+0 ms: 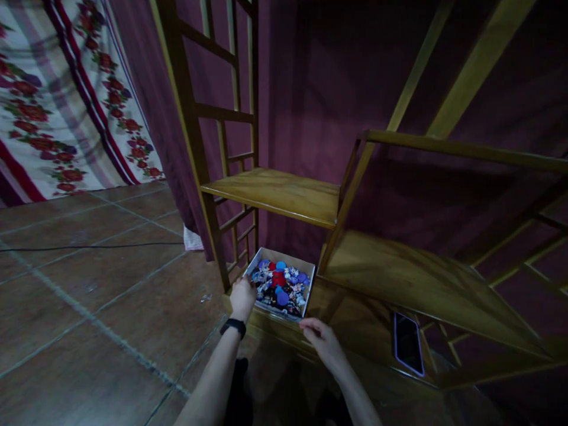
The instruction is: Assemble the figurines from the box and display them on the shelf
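Note:
A shallow white cardboard box (pixel 310 284) sits on the lowest board of a wooden shelf unit. It is filled with small mixed pieces (pixel 278 279) in blue, red, purple, white and black, too small to name. My left hand (pixel 243 297), with a dark band on the wrist, is closed on the box's left front corner. At the right front corner, my right hand (pixel 320 338) has its fingers bent together against the box edge; its fingertips are partly hidden.
Above the box juts a wooden shelf board (pixel 275 192), and another board (pixel 390 278) extends to the right. A phone-like dark device (pixel 408 344) with a light purple rim lies at lower right. A thin cable (pixel 97 245) crosses the tiled floor. Purple curtain (pixel 293 106) hangs behind.

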`<state>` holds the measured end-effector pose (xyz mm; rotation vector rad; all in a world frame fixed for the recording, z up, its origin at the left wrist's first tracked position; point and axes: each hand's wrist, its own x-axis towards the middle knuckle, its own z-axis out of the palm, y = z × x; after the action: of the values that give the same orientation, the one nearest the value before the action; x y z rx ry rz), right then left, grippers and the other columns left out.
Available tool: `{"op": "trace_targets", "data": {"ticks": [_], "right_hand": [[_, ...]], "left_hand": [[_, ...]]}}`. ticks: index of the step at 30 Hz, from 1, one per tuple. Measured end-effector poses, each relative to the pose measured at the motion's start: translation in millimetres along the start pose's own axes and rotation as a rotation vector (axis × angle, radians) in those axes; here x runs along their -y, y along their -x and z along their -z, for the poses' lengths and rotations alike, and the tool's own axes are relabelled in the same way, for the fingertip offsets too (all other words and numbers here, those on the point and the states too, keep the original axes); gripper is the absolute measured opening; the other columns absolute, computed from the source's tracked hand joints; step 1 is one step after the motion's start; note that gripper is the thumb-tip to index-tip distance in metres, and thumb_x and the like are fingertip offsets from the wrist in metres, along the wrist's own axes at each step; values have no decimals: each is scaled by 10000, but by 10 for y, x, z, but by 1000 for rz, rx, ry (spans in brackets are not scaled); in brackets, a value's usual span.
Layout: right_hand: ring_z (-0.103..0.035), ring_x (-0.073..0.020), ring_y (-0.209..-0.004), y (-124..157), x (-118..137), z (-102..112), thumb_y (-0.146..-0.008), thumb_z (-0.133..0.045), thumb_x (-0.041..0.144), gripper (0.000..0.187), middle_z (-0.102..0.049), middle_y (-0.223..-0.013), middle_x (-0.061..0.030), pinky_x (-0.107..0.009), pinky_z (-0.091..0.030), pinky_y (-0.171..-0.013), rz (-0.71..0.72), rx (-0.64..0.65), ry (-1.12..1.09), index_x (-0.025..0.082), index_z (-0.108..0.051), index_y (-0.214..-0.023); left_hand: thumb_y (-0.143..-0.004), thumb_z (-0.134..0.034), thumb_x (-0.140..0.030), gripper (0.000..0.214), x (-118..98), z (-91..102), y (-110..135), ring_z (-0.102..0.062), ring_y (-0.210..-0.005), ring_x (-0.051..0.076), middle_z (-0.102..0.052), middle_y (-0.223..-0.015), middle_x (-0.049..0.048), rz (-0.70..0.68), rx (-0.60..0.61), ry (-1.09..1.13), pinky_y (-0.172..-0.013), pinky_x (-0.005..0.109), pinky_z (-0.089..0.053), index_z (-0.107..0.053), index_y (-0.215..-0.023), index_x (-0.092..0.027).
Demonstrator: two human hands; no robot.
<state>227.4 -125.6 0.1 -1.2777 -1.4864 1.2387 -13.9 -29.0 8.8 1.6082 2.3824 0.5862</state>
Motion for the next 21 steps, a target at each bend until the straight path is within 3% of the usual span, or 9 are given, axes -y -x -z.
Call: {"op": "trace_targets", "data": {"ticks": [2, 6, 9, 12, 15, 21], "right_hand": [[-604, -239, -913, -214, -47, -76, -726, -562, 438, 291, -676, -930, -54, -357, -438, -843, 0, 19, -9, 223, -674, -886], [-606, -243, -923, -439, -182, -226, -736, -553, 445, 318, -675, -957, -62, -360, -444, -845, -33, -2, -42, 220, -664, -931], [-617, -233, -884, -468, -245, -336, -752, -534, 436, 296, -680, -931, -61, -345, -457, -821, -3, -43, 29, 222, -668, -907], [-626, -208, -833, -481, -251, -432, -780, -502, 389, 263, -681, -883, -53, -314, -467, -789, 55, 4, 127, 220, -664, -901], [-627, -193, -807, -508, -258, -509, -796, -479, 347, 249, -677, -866, -52, -293, -472, -762, 85, 47, 181, 213, -652, -916], [-631, -190, -785, -534, -336, -553, -804, -475, 330, 225, -679, -845, -47, -284, -476, -739, 129, 53, 186, 215, -647, -891]], "left_hand": [[-801, -407, -220, 332, 40, -145, -120, -559, -1011, 281, -611, -1029, 189, -44, -28, -111, -779, 326, -437, -580, -1062, -108], [-809, -405, -266, 288, 131, -369, -289, -583, -955, 284, -631, -960, 177, -44, 92, -177, -756, 341, -446, -617, -928, -112], [-809, -401, -249, 279, 166, -431, -364, -601, -920, 280, -638, -950, 176, -39, 127, -176, -735, 353, -449, -605, -952, -123], [-792, -424, -213, 271, 176, -428, -428, -605, -924, 282, -640, -959, 184, 6, 135, -129, -733, 356, -442, -603, -979, -135], [-756, -502, -261, 243, 213, -396, -499, -620, -884, 277, -656, -935, 162, 131, 157, 67, -684, 320, -442, -635, -936, -164], [-624, -653, -241, 89, 260, -316, -497, -619, -608, 202, -618, -543, 57, 275, 63, 723, -528, 248, -416, -640, -663, -162]]}}
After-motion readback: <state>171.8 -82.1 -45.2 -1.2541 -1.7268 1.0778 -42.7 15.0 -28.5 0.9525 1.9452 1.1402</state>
